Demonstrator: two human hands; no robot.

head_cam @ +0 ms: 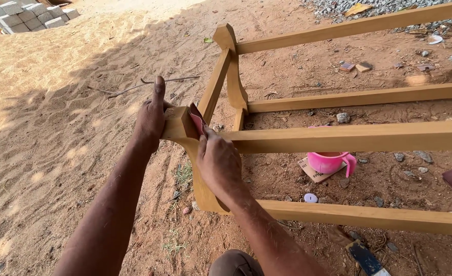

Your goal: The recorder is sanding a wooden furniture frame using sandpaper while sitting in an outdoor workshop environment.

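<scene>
A knee is seen lowest. The wooden frame is steadied by the closed left hand; beside it, sandpaper is pinched against the joint by the right hand.

Bare forearms, no sleeves; perhaps brown trousers at knee.

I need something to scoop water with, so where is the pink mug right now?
The pink mug stands on the sandy ground right of centre, on a scrap of cardboard, just under the wooden frame's near upper rail and right of the right hand.
</scene>
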